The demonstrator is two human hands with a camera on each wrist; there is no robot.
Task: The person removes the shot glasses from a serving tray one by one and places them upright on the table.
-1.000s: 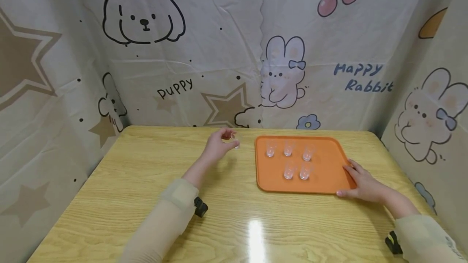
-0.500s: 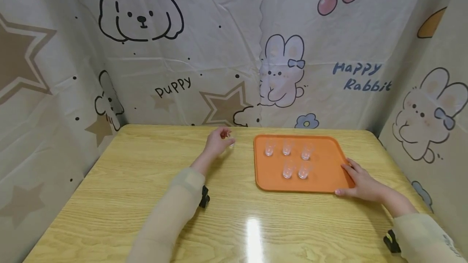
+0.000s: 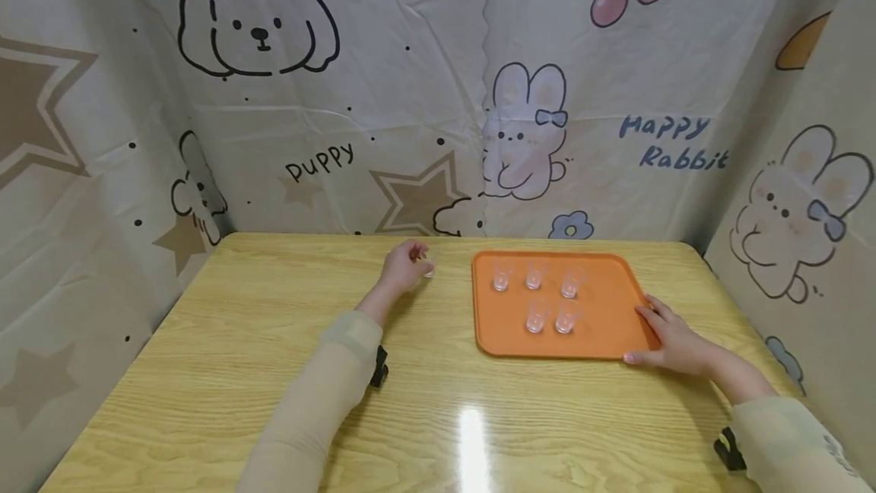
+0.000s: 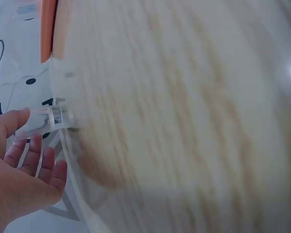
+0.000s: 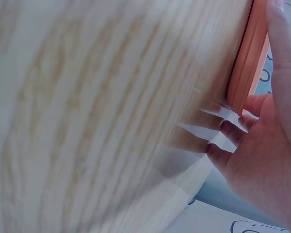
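Observation:
My left hand (image 3: 402, 266) pinches a small clear shot glass (image 4: 38, 122) between thumb and fingers, near the back of the table. In the left wrist view the glass's thick base is at the tabletop; I cannot tell whether it touches. The other fingers are loosely bent beneath it. To the right lies an orange tray (image 3: 616, 280) bearing several similar clear glasses (image 3: 569, 284), in a back row and a front pair. My right hand (image 3: 677, 342) holds the tray's front right corner, thumb along the front rim and fingers at the right side. Some fingertips (image 5: 218, 154) touch the table.
The wooden table (image 3: 274, 394) extends in front of and left of the tray. A printed cloth (image 3: 342, 112) hangs behind the table and along both sides. Bare tabletop separates the left hand from the tray's left rim.
My left hand has moved slightly left and away from the tray, lowering the glass toward the tabletop. The right hand stays at the tray corner. The head view has shifted a little.

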